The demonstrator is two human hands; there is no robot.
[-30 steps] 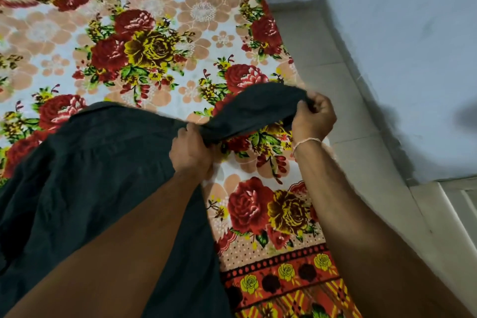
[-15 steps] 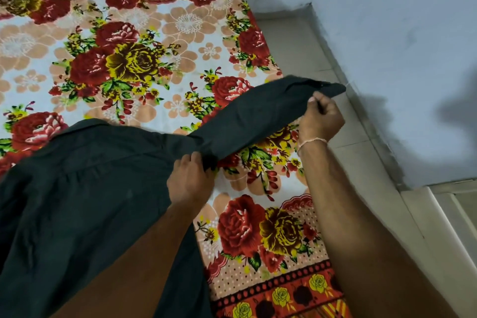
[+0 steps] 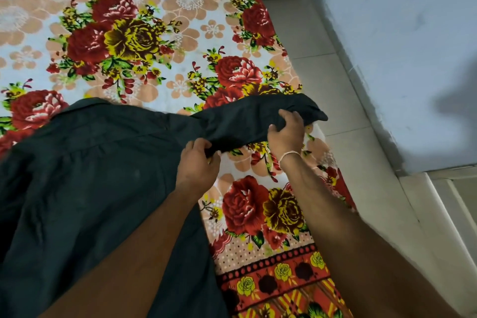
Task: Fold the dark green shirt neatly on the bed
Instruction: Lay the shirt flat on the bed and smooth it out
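Note:
The dark green shirt [image 3: 85, 178] lies spread over the left half of the bed [image 3: 160, 2], which has a floral cover. One sleeve [image 3: 247, 119] stretches out to the right, toward the bed's right edge. My left hand [image 3: 197, 165] pinches the sleeve's lower edge near the shoulder. Farther right, my right hand [image 3: 285, 131] grips the sleeve close to its cuff end, with a thin bracelet on the wrist. My forearms cover part of the shirt body.
A tiled floor strip [image 3: 343, 116] runs along the right side of the bed. A pale blue wall [image 3: 402, 33] rises beyond it, and a white door frame [image 3: 444, 209] stands at the lower right.
The sleeve has dropped lower toward the bed and lies flatter. My right hand has slid inward from the cuff tip, which now pokes past it.

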